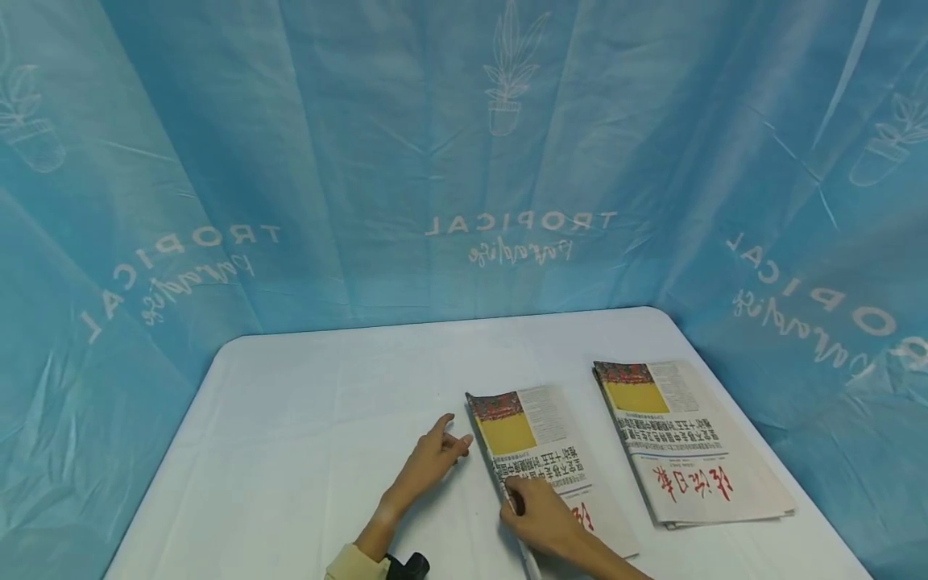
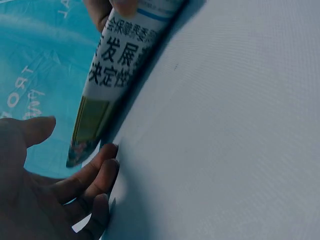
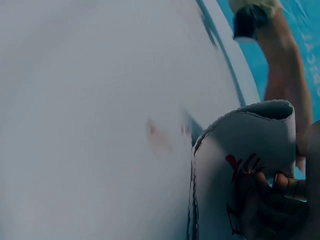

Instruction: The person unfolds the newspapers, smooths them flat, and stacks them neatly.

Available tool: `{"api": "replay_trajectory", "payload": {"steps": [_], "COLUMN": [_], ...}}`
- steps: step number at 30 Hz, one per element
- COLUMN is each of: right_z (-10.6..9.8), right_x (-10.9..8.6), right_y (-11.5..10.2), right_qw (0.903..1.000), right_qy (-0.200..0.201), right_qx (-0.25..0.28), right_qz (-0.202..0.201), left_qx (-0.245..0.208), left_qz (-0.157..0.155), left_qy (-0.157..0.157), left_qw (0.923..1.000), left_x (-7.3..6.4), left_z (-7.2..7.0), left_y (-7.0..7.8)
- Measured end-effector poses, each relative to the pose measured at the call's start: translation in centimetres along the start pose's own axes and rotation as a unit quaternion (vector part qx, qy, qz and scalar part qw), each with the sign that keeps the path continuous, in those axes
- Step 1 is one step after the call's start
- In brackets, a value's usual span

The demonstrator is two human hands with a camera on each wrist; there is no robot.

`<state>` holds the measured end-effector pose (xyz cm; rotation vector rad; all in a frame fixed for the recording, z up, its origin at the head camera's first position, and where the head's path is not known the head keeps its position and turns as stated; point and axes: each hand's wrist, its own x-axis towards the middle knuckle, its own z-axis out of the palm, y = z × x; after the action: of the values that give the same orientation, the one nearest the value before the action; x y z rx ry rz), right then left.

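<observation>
A folded newspaper (image 1: 557, 451) with a yellow picture and red characters lies slightly slanted on the table. My right hand (image 1: 538, 509) pinches its left folded edge about midway along. That edge is lifted off the table, and in the right wrist view the newspaper (image 3: 250, 137) bends into a loop beside the right hand (image 3: 272, 202). My left hand (image 1: 429, 461) holds nothing, its fingers loosely spread just left of the newspaper's far part. In the left wrist view, the left hand (image 2: 60, 195) has its fingertips close to the newspaper's (image 2: 117, 65) picture corner.
A second stack of folded newspapers (image 1: 696, 475) with the same front page lies to the right, near the table's right edge. The white table (image 1: 304, 419) has rounded far corners. Blue printed curtains (image 1: 449, 161) hang behind it and on both sides.
</observation>
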<state>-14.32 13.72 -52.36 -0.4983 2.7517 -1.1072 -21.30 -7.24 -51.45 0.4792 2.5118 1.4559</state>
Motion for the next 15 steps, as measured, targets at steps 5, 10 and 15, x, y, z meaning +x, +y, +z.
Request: {"api": "replay_trajectory", "payload": {"steps": [5, 10, 15], "right_z": [1.4, 2.7, 4.2], "right_x": [0.7, 1.4, 1.9], "right_y": [-1.4, -2.6, -3.7], "right_qw": [0.999, 0.9977, 0.9957], "right_qy": [-0.036, -0.048, -0.069], "right_qx": [0.024, 0.031, 0.047], "right_qz": [-0.015, -0.036, -0.041], "left_qx": [-0.003, 0.028, 0.059], "left_qz": [-0.028, -0.044, -0.057], "left_qy": [0.041, 0.086, 0.113], "left_qw": [0.9988, 0.9949, 0.9903], "left_x": [-0.1, -0.4, -1.1], "left_z": [-0.1, -0.2, -0.5], "left_y": [0.0, 0.1, -0.2]}}
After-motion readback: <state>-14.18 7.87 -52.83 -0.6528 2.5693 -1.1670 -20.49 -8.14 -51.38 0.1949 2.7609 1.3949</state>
